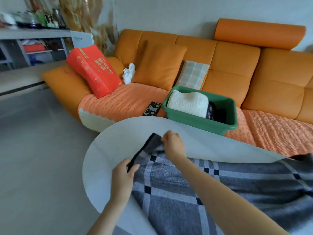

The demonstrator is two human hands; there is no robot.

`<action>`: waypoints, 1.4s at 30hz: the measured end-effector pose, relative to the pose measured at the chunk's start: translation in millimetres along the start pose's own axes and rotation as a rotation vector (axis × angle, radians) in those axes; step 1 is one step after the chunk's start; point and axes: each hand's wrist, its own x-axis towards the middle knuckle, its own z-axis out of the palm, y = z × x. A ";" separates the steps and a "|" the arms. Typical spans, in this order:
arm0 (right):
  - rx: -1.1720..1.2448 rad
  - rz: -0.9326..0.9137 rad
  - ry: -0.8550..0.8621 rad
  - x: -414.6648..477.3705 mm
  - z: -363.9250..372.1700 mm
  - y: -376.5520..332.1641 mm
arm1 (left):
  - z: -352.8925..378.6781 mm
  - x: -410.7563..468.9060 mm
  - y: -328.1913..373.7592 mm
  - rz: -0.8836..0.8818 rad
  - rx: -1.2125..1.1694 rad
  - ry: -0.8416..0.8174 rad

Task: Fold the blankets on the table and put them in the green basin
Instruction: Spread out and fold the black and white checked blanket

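Observation:
A grey, white and black plaid blanket [237,180] lies spread over the round white table [118,143]. My left hand [122,177] pinches its dark-bordered left edge near the corner. My right hand [172,143] pinches the far corner of the same edge, lifted slightly off the table. The green basin [199,119] stands on the sofa beyond the table. It holds a folded white knit blanket [188,103] and a dark folded blanket [215,112] beside it.
An orange sofa [237,68] runs behind the table, with a red bag [94,70], a white cloth [129,73], an orange cushion [159,65], a plaid pillow [192,74] and a black phone [152,108]. Grey floor [42,150] lies to the left.

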 end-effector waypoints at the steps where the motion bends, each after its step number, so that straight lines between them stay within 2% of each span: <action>1: 0.046 -0.034 0.075 8.8 -0.9 -11.3 | -6.0 10.2 -1.3 0.009 0.029 0.041; 3: 0.039 -0.127 0.170 25.4 1.3 -27.5 | -17.7 27.9 -2.8 -0.032 0.044 0.088; 4: -0.022 -0.166 0.159 31.2 5.7 -29.9 | -22.1 34.4 -3.7 -0.099 0.040 0.048; 5: -0.084 -0.182 0.099 34.3 11.1 -28.2 | -24.9 38.1 -5.6 -0.183 0.070 -0.053; 7: -0.129 -0.163 -0.126 31.0 25.3 -15.5 | -28.5 33.9 -11.3 -0.297 0.168 -0.274; 10: -0.159 -0.180 -0.355 15.2 41.3 12.7 | -36.4 18.1 -23.1 -0.321 0.103 -0.342; 13: -0.250 -0.207 -0.363 9.3 49.8 24.8 | -41.4 13.8 -27.7 -0.252 0.118 -0.263; 18: -0.203 -0.169 -0.268 16.8 53.6 15.6 | -46.0 13.7 -29.1 -0.193 0.214 -0.073; 24: -0.117 -0.141 -0.213 30.1 65.3 -3.0 | -63.1 19.4 -48.1 -0.137 0.350 -0.036; 30: -0.310 -0.252 -0.126 49.9 82.5 -21.8 | -81.3 32.9 -70.7 -0.104 0.472 0.048; 33: -0.218 -0.316 -0.187 58.8 93.4 -30.3 | -89.9 43.4 -81.5 -0.100 0.498 0.091; 38: -0.184 -0.282 -0.278 73.7 100.1 -36.1 | -104.1 65.0 -100.0 -0.164 0.562 0.127; 40: -0.139 -0.235 -0.236 81.3 101.0 -39.4 | -107.1 70.6 -101.4 -0.185 0.567 0.147; 42: -0.022 -0.154 -0.172 89.0 101.3 -48.1 | -105.3 72.5 -97.9 -0.122 0.609 0.190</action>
